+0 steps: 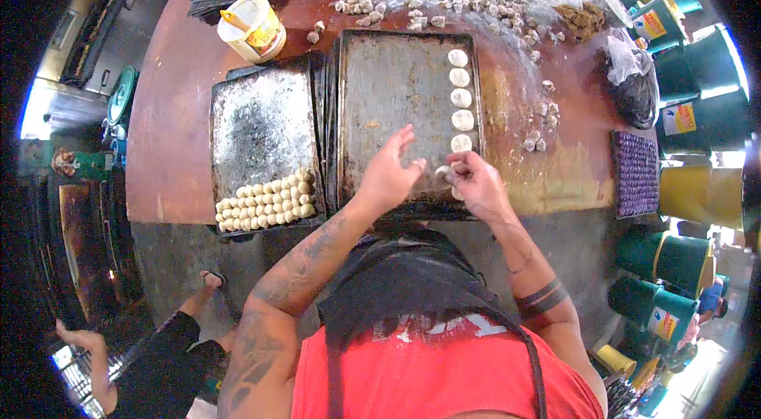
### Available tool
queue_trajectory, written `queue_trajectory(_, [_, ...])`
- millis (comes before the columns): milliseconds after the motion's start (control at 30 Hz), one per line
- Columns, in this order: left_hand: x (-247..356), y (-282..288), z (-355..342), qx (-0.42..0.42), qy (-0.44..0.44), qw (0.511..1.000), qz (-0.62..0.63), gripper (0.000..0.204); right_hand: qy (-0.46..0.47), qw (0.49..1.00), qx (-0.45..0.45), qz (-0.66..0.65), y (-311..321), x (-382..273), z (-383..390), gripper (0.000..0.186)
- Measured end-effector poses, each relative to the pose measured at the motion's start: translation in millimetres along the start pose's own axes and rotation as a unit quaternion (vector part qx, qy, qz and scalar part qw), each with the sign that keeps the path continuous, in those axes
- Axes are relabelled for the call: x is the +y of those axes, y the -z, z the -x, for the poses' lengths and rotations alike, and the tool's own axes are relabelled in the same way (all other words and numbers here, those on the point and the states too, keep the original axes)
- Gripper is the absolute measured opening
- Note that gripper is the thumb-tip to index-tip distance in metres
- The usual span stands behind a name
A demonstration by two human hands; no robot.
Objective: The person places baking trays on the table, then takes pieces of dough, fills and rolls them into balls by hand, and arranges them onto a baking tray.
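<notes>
A dark metal baking tray lies in front of me. Several flattened round dough pieces form a column along its right side. My right hand is over the near end of that column, its fingers pinched together on a small pale dough piece; the fingers partly cover it and the piece below. My left hand hovers above the tray's near half, thumb and fingers apart, holding nothing. To the left, a second baking tray carries rows of small dough balls at its near end.
A white bucket with a yellow-handled tool stands behind the left tray. Loose dough lumps are scattered on the floury red table. A purple tray and green bins line the right. Another person's leg shows at lower left.
</notes>
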State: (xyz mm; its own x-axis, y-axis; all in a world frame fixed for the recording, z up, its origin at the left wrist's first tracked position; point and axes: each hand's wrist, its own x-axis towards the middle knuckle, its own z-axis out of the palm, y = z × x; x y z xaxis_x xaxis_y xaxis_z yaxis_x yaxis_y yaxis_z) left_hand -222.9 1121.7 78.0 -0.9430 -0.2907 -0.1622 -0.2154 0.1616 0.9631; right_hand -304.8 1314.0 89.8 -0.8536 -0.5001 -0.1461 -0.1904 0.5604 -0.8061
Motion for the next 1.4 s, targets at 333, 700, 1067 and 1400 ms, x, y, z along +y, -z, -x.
queue_trajectory(333, [-5.7, 39.1, 4.4, -0.017, 0.085, 0.996, -0.022, 0.038, 0.305, 0.883, -0.161, 0.318, -10.7, 11.2, 31.0, 0.060])
queue_trajectory(700, [-100.1, 139.3, 45.7, 0.286, -0.082, 0.817, -0.493, 0.013, 0.055, 0.923, 0.137, 0.355, 126.9, 217.9, -53.8, 0.040])
queue_trajectory(1067, [-12.5, 53.8, -14.4, 0.119, 0.096, 0.946, 0.286, 0.041, 0.145, 0.978, -0.003, -0.150, 6.6, -5.7, -56.0, 0.024])
queue_trajectory(1400, [42.1, 14.2, -14.6, 0.060, 0.067, 0.913, 0.398, 0.043, 0.244, 0.968, 0.049, 0.018, -0.1, -80.9, -48.0, 0.037])
